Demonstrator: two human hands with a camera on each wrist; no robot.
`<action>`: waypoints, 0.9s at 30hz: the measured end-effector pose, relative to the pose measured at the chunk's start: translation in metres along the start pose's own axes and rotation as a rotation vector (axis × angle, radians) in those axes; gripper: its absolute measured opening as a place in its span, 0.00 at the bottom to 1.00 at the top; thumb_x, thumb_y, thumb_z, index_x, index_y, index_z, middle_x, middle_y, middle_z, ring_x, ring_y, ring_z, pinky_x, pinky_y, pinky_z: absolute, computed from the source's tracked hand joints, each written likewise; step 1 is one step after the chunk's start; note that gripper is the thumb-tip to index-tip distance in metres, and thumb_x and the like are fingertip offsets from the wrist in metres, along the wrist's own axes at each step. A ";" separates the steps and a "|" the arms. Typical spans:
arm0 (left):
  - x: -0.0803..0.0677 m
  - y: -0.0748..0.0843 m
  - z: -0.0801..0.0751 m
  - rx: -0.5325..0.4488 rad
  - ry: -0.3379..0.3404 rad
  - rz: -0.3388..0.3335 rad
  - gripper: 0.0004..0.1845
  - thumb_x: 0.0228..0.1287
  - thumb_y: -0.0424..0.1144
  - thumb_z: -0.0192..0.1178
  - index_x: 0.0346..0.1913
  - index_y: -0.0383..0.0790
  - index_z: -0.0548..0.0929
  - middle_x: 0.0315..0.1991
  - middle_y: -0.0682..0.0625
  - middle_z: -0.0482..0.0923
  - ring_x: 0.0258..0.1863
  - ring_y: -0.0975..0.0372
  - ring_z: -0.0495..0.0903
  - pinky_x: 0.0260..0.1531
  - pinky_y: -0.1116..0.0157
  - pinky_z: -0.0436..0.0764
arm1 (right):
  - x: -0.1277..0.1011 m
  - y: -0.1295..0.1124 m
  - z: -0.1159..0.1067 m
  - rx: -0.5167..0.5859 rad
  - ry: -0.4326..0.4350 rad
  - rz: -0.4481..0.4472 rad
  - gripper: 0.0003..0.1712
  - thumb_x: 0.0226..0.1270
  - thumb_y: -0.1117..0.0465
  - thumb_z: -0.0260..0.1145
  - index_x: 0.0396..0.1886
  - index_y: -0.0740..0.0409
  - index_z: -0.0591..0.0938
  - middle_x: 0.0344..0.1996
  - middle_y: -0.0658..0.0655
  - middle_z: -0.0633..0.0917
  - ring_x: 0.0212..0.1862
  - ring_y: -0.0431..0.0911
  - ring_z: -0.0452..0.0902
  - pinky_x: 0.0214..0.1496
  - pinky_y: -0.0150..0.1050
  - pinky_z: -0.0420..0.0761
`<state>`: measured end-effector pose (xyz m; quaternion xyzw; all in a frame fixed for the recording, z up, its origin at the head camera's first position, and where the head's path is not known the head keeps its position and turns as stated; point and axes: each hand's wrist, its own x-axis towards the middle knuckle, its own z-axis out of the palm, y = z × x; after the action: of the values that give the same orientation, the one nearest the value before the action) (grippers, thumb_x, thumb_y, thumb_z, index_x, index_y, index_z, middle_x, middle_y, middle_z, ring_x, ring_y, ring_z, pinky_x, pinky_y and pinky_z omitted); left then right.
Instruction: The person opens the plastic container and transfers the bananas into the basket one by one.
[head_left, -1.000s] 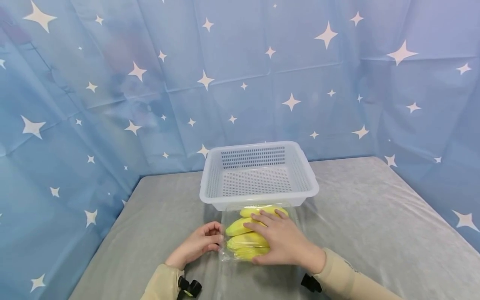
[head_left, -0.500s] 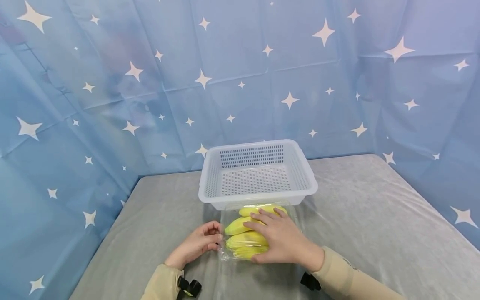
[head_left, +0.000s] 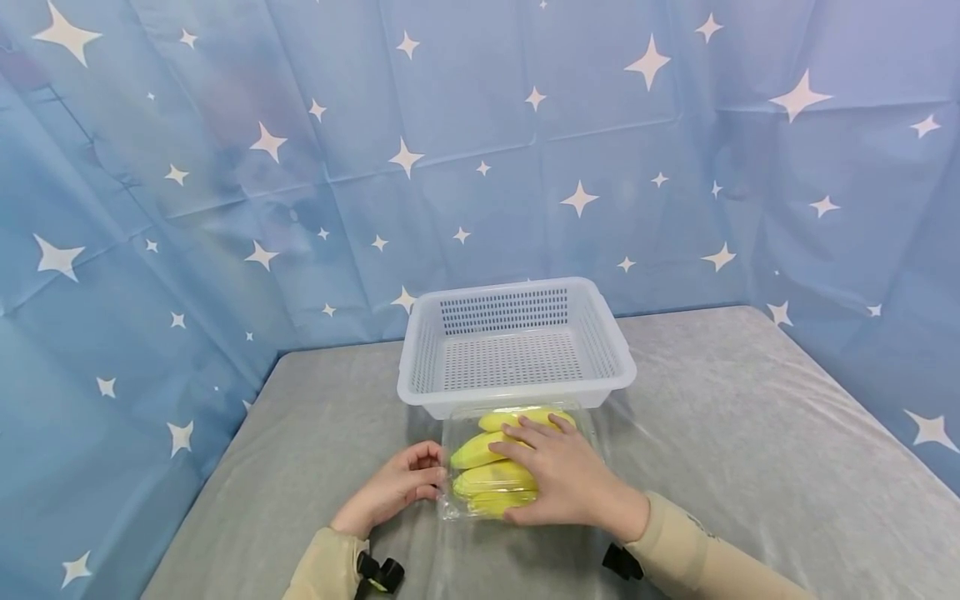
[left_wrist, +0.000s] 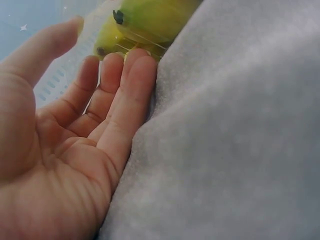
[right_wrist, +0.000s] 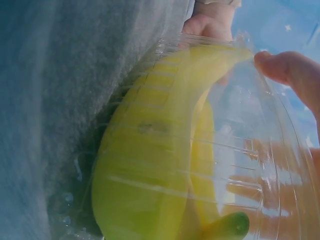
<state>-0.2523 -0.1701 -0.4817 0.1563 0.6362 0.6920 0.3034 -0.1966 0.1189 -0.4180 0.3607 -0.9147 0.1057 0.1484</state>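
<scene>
Clear clamshell box (head_left: 517, 467) of bananas (head_left: 491, 479), lower centre: right hand (head_left: 558, 479) flat on lid, fingers straight; left hand (head_left: 397, 487) fingers apparently curled against left edge. Risk: lid buckling, box sliding into basket (head_left: 517, 346).

I can read no text, label, brand or number anywhere in front of me. The clear plastic box (head_left: 517, 467) with the bananas (head_left: 491, 479) carries no sticker that I can make out, the white basket (head_left: 516, 346) is plain, and the blue backdrop (head_left: 225, 167) bears only printed white stars, no letters.
</scene>
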 end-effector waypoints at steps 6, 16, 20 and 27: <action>0.000 0.000 0.002 0.014 -0.004 0.002 0.06 0.67 0.33 0.59 0.43 0.39 0.72 0.37 0.48 0.72 0.35 0.62 0.76 0.35 0.66 0.81 | -0.002 0.000 0.000 0.000 0.009 -0.003 0.41 0.47 0.29 0.67 0.59 0.43 0.78 0.60 0.54 0.78 0.64 0.54 0.70 0.60 0.63 0.67; -0.001 0.000 0.005 0.018 -0.013 0.008 0.06 0.68 0.32 0.58 0.43 0.39 0.72 0.36 0.49 0.72 0.35 0.62 0.76 0.35 0.67 0.81 | -0.004 -0.001 0.001 0.003 0.032 -0.005 0.39 0.48 0.30 0.67 0.58 0.44 0.80 0.59 0.54 0.79 0.64 0.55 0.70 0.60 0.64 0.67; 0.000 -0.001 0.004 0.016 -0.016 0.006 0.06 0.68 0.32 0.58 0.43 0.39 0.72 0.36 0.48 0.72 0.34 0.62 0.77 0.35 0.67 0.81 | -0.005 -0.002 0.001 -0.020 0.034 -0.007 0.40 0.47 0.30 0.67 0.58 0.44 0.79 0.59 0.54 0.79 0.64 0.56 0.70 0.59 0.62 0.68; 0.000 -0.002 0.003 0.024 0.015 -0.001 0.05 0.69 0.32 0.57 0.43 0.39 0.72 0.37 0.48 0.71 0.34 0.62 0.76 0.35 0.67 0.81 | 0.000 -0.008 0.001 -0.039 0.013 -0.003 0.42 0.49 0.32 0.66 0.61 0.47 0.76 0.61 0.58 0.76 0.64 0.60 0.68 0.58 0.61 0.70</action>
<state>-0.2504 -0.1675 -0.4831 0.1544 0.6468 0.6852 0.2973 -0.1912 0.1130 -0.4179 0.3585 -0.9151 0.0897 0.1613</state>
